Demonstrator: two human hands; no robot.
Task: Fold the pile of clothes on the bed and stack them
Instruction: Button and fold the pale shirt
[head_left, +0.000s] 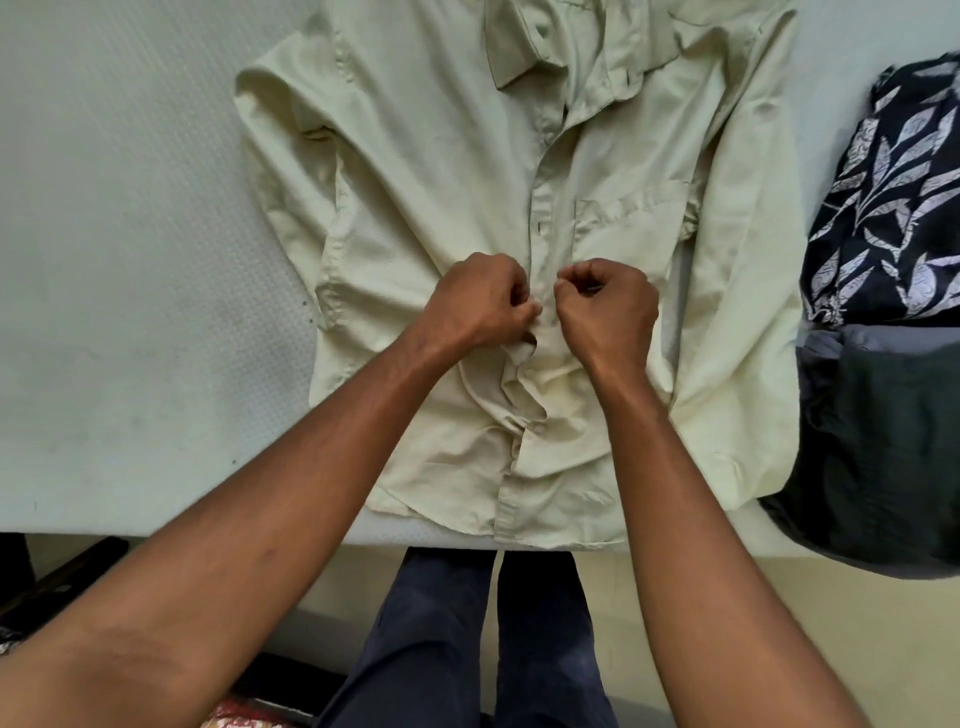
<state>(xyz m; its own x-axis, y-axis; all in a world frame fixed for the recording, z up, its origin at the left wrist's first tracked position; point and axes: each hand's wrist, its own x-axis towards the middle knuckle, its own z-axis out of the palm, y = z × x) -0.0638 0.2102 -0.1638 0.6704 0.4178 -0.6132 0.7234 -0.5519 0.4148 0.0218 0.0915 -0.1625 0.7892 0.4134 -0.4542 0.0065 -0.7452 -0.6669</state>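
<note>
With both hands, left (480, 301) and right (605, 306), pinched on the shirt (441, 171) placket near the bed's (130, 260) front edge, hold the plackets aligned and taut while buttoning.

The shirt (441, 171) collar's top and the floral garment (893, 197) are cropped.

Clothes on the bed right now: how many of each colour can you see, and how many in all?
Pale yellow-green: 1, the shirt spread flat, with the left hand and right hand pinching its front.
Navy with leaf print: 1, the printed garment.
Dark grey: 1, the grey garment.
Total: 3
</note>
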